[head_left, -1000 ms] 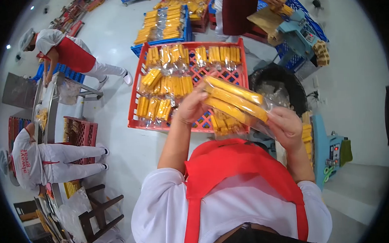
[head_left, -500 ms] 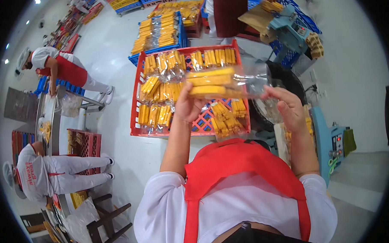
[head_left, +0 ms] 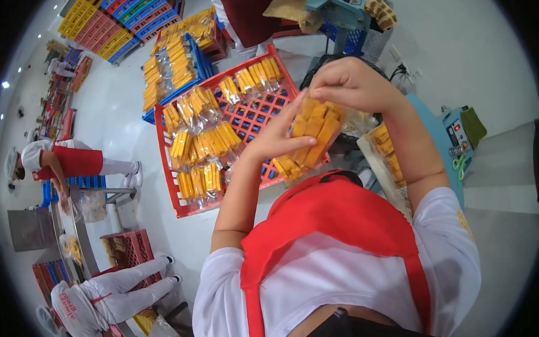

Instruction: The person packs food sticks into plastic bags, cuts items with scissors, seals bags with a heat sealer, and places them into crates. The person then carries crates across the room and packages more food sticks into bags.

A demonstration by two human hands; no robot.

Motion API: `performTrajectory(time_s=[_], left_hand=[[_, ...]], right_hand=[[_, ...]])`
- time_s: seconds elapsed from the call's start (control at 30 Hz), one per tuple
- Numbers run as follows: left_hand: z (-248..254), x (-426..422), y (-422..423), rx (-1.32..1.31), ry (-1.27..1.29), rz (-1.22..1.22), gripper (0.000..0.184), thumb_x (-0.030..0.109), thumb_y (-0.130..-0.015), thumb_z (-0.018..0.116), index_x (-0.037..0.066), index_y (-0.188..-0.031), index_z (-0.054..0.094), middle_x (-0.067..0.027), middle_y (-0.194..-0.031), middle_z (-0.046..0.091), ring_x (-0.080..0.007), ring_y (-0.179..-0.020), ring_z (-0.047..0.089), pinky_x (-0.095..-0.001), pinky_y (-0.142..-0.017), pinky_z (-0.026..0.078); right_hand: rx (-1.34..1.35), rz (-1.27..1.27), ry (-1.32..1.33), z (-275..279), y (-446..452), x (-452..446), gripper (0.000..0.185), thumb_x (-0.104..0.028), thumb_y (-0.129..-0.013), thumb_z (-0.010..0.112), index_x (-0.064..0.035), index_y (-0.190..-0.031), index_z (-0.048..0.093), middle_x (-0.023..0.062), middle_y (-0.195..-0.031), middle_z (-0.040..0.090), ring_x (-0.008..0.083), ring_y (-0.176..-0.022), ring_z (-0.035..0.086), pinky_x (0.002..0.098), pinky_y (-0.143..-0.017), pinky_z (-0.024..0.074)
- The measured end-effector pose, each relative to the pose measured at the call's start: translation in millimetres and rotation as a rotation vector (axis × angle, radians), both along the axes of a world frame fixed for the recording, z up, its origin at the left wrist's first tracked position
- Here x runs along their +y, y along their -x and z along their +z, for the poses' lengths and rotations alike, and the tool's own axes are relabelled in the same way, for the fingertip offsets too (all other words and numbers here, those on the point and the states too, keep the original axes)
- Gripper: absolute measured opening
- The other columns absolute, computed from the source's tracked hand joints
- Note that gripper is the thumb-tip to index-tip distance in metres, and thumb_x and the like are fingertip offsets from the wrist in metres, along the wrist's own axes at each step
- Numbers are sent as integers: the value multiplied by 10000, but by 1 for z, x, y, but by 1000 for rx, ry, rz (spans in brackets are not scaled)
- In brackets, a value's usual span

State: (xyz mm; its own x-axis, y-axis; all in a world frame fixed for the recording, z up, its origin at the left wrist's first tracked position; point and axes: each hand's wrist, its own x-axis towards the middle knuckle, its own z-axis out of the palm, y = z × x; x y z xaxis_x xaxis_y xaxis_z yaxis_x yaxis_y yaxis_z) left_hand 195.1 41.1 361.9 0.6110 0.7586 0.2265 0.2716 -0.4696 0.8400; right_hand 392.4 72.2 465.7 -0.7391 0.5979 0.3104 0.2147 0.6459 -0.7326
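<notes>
My left fingers [head_left: 290,115] are closed around the near side of a clear bag [head_left: 319,131] of yellow sticks, thumb laid across its face, while my right fingers [head_left: 333,93] are bent tightly together and pinch its far end. That bag sits between them, tilted, above the near right part of a red crate [head_left: 283,69], and by my judgement its filling is done (whether that pinched end is sealed, I can't tell, since my own fingers cover it). To the left of my left fingers, and beyond them, bagged sticks [head_left: 208,141] lie in three rows inside the crate, so I'd call those set out; red lattice shows between the rows and my fingers, which makes me judge the crate only partly filled. Just below the held bag, more sticks [head_left: 288,166] rest in the crate's near corner, off the rows. Well beyond my left fingers, a blue crate [head_left: 203,59] carries laid-out bags too. Below my right fingers, beside my forearm, a pale box [head_left: 373,165] holds further sticks, perhaps work left over, though I can't make out whether they're bagged.
</notes>
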Motion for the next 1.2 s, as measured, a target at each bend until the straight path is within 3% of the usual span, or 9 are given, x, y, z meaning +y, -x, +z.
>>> performTrajectory(time_s=[0.07,0.17,0.27,0.33,0.43,0.47,0.5,0.6,1.2], left_hand=[[-4,4,-19,-479,522,-254,825,227,-719,632,56,-1333,106,-107,-1309,272,-200,-1206,271,-316,-974,234],[-15,7,-41,-634,587,-195,781,211,-770,585,72,-1338,67,-81,-1287,292,-174,-1179,295,-300,-963,251],[-20,8,-59,-898,810,-99,624,319,-826,501,90,-1316,190,-85,-1249,367,-196,-1124,391,-334,-934,322],[-17,18,-66,-1237,1376,-308,479,384,-857,405,94,-1235,352,-98,-1160,466,-222,-1033,483,-367,-871,396],[-9,24,-84,-1268,1544,-152,353,379,-837,438,89,-1024,514,-101,-970,567,-237,-848,567,-381,-732,477],[-7,24,-87,-1296,1622,-139,331,369,-829,456,86,-981,532,-96,-940,576,-230,-828,573,-387,-718,482],[-3,22,-91,-1281,1648,-33,292,352,-819,472,88,-913,555,-77,-877,593,-229,-781,585,-387,-690,492],[3,21,-95,-1263,1672,6,283,345,-816,478,89,-911,558,-65,-838,599,-232,-737,591,-383,-668,498],[-25,21,-66,-1482,1645,-20,290,309,-850,393,82,-981,517,-94,-928,572,-246,-818,566,-406,-742,471]], right_hand=[[-30,-26,89,8,-8,3,121,-95,-785,525,16,-789,575,69,-708,571,134,-672,542,246,-614,421],[108,-462,-395,5,-16,9,197,-116,-821,500,21,-951,557,93,-944,576,176,-884,539,263,-770,409],[214,-523,-429,-11,-28,11,289,-148,-838,479,14,-1077,508,116,-1093,524,197,-1034,475,280,-874,352],[220,-446,-104,-42,-30,10,365,-209,-860,439,2,-1158,451,126,-1178,467,198,-1112,414,290,-931,299],[-17,-439,-77,-80,-35,26,391,-269,-867,415,5,-1141,470,121,-1167,472,185,-1101,419,281,-933,298],[112,-403,344,-82,-35,30,399,-286,-861,423,4,-1129,482,113,-1154,481,176,-1084,431,271,-921,309],[247,-349,758,-82,-36,33,407,-303,-855,432,2,-1118,495,104,-1140,490,167,-1066,442,261,-910,320],[229,-323,861,-81,-41,35,416,-321,-835,467,1,-1095,515,80,-1100,513,144,-1021,466,239,-878,342],[151,-293,893,-88,-3,49,412,-311,-817,492,12,-1071,527,92,-1086,518,148,-1015,464,249,-877,339]])
